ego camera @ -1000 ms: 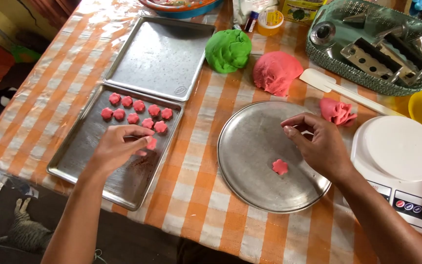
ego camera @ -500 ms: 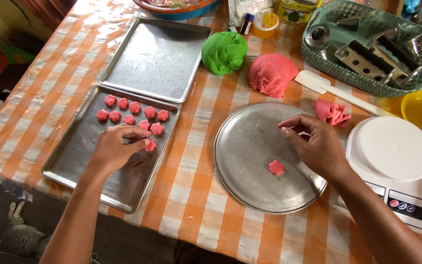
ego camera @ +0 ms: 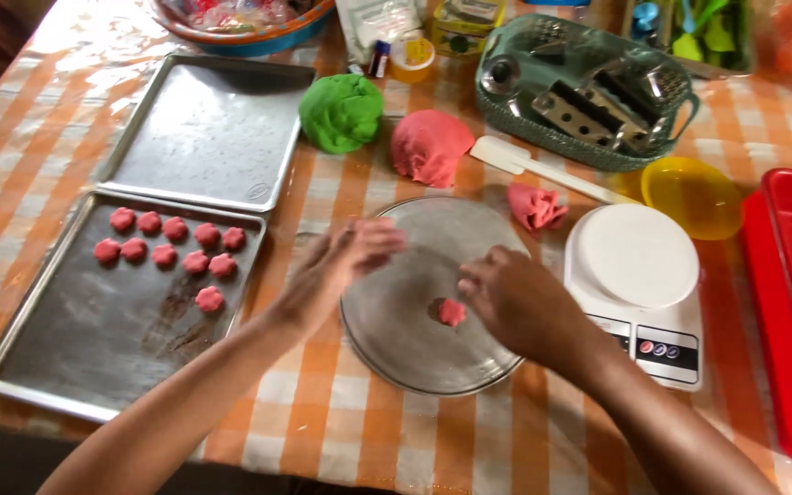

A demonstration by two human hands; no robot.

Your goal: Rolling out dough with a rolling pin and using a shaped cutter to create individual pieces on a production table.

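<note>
— Lifted off the lower baking tray [ego camera: 66, 367], the left hand [ego camera: 341, 266] is now carried across to the near-left rim of the round metal pan [ego camera: 387, 348]; it is blurred with motion.

— And its grip?

— Fingers are seen loosely spread, nothing visibly held, though the blur leaves that uncertain. Ten pink flower-shaped dough pieces [ego camera: 167, 252] are left in rows on that tray, the newest one [ego camera: 210, 299] set apart below the rest.

— What is seen of the right hand?

— The right hand [ego camera: 515, 302] is lowered over the pan, fingertips curled just beside a small pink dough piece [ego camera: 452, 313] lying near the pan's middle. Whether it is pinched or only touched cannot be told.

— Around them?

— An empty baking tray [ego camera: 203, 137] is placed behind the filled one. A green dough ball [ego camera: 341, 112] and a pink dough ball [ego camera: 430, 147] are set beyond the pan, a smaller pink lump [ego camera: 535, 205] beside the white kitchen scale [ego camera: 634, 275].
</note>
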